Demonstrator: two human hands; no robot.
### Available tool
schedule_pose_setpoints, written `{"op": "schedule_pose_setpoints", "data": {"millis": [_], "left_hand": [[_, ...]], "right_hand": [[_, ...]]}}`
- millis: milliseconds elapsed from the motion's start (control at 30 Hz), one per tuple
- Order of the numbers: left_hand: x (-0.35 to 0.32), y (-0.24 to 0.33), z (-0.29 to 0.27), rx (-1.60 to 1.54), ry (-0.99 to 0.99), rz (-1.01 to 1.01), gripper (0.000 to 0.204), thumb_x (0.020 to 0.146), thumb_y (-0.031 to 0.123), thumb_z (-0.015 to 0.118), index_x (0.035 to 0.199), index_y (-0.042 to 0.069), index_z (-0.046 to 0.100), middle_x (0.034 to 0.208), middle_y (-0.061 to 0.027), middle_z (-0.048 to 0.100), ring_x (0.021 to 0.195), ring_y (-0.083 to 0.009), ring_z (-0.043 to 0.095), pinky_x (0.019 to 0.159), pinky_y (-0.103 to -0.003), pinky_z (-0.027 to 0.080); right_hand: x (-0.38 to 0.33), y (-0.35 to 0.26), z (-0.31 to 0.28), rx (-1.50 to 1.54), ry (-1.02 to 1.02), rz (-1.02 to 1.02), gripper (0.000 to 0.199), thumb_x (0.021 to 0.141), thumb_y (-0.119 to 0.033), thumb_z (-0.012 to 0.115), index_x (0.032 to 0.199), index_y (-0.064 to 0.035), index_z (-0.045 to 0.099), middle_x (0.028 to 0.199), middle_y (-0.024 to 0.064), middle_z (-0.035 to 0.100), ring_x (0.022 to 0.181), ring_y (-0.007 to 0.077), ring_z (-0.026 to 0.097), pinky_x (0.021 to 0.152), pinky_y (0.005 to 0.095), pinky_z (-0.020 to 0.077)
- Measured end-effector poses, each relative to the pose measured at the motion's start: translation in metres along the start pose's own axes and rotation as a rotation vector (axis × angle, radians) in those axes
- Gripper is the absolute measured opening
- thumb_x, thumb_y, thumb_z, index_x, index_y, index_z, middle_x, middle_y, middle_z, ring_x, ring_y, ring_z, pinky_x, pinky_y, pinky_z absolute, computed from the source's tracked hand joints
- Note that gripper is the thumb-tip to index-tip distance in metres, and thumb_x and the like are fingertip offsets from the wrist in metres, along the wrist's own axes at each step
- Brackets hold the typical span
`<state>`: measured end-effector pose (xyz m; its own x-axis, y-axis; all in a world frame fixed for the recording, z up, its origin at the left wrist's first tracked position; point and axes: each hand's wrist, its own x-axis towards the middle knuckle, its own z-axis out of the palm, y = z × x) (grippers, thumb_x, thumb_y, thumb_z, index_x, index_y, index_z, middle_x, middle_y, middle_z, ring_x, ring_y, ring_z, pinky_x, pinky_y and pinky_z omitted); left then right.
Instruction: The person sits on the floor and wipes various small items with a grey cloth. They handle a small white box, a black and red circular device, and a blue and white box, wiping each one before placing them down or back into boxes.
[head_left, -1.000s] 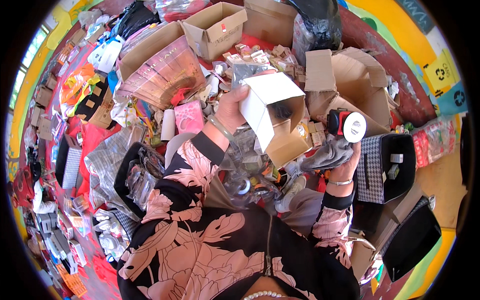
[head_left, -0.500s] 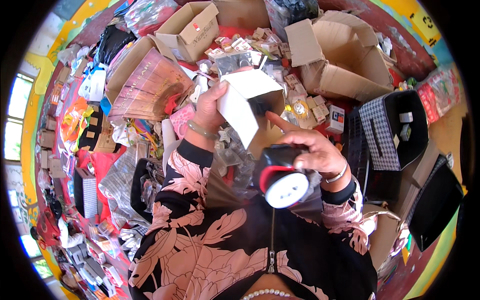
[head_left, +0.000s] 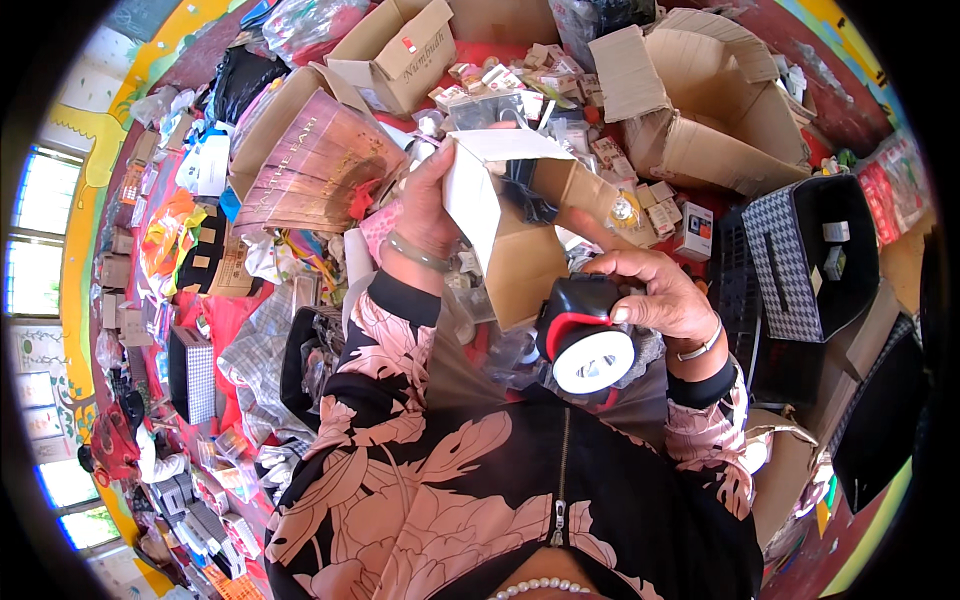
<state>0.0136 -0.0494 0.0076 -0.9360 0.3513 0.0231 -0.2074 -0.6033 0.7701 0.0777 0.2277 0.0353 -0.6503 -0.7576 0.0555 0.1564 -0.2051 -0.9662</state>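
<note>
My left hand (head_left: pixel 425 210) is closed around the side of a small cardboard box (head_left: pixel 530 262), white outside and brown inside. The box's open end and loose flaps face me, and something black and shiny (head_left: pixel 528 192) shows inside it. In my right hand (head_left: pixel 660 295) is a headlamp (head_left: pixel 592 345) with a black and red housing, a round white front and a bunched grey strap. The right index finger stretches away from the lamp toward the box, while the thumb and other fingers keep hold of the lamp.
Large open cartons (head_left: pixel 700 100) stand at the far side amid several small boxes. A houndstooth storage bin (head_left: pixel 785 265) is at the right. A fan-shaped printed carton (head_left: pixel 315 175), clothes and plastic bags crowd the left.
The box has turned so that more of its brown inside shows. The headlamp has shifted slightly right, still in my right hand. The whole view has shifted a little.
</note>
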Motion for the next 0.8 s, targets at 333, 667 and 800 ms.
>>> {"op": "schedule_pose_setpoints", "data": {"millis": [333, 667, 800], "left_hand": [[0.0, -0.01, 0.01, 0.03, -0.125, -0.006, 0.077, 0.083, 0.044, 0.06, 0.134, -0.01, 0.039, 0.125, -0.0167, 0.055, 0.11, -0.0213, 0.056, 0.094, -0.027, 0.042], [0.003, -0.015, 0.003, -0.198, 0.005, 0.054, 0.068, 0.091, 0.041, 0.046, 0.133, -0.012, 0.038, 0.13, -0.0208, 0.051, 0.118, -0.0281, 0.052, 0.103, -0.036, 0.038], [0.002, -0.013, 0.005, -0.276, 0.002, 0.057, 0.07, 0.091, 0.043, 0.044, 0.135, -0.011, 0.036, 0.132, -0.0221, 0.049, 0.12, -0.0309, 0.051, 0.104, -0.039, 0.037]], "right_hand": [[0.028, 0.006, 0.023, -0.002, -0.198, 0.118, 0.042, 0.08, -0.025, 0.073, 0.115, -0.0047, 0.062, 0.152, 0.0257, 0.014, 0.14, 0.0261, 0.024, 0.104, 0.034, 0.0324], [0.018, -0.001, 0.014, -0.191, -0.091, -0.019, 0.043, 0.078, -0.025, 0.075, 0.114, -0.0058, 0.062, 0.153, 0.0249, 0.013, 0.114, 0.0161, 0.052, 0.091, 0.0309, 0.0437], [0.011, 0.0, 0.002, -0.036, -0.041, -0.061, 0.043, 0.079, -0.021, 0.075, 0.115, -0.002, 0.061, 0.154, 0.0227, 0.011, 0.112, 0.0159, 0.054, 0.088, 0.0297, 0.046]]}}
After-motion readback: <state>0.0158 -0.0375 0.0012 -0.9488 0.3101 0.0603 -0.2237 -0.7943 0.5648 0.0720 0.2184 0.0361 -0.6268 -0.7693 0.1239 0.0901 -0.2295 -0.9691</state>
